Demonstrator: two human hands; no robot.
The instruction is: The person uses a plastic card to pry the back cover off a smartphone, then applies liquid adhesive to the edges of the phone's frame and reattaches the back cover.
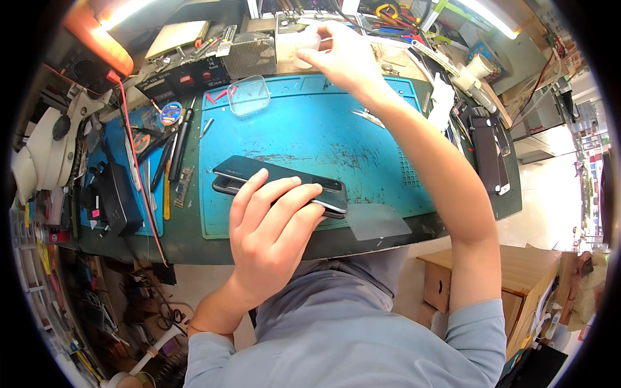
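My left hand [268,223] is closed over a dark smartphone [278,174] near the front of the blue work mat [291,136]. The phone's back panel sits tilted, with a gap between it and the body along the near left edge. At the far side of the bench, my right hand [343,55] reaches out with its fingers curled around a small whitish, translucent container [308,45]. What exactly that container is cannot be made out. A thin translucent sheet [377,222] lies by the phone's right end.
A clear plastic box [249,97] and tweezers [369,118] lie on the mat. Left of it are screwdrivers [182,143], a solder spool [171,113] and a red cable [132,142]. Behind stands a black power unit [187,77]; more phones [488,152] lie at right.
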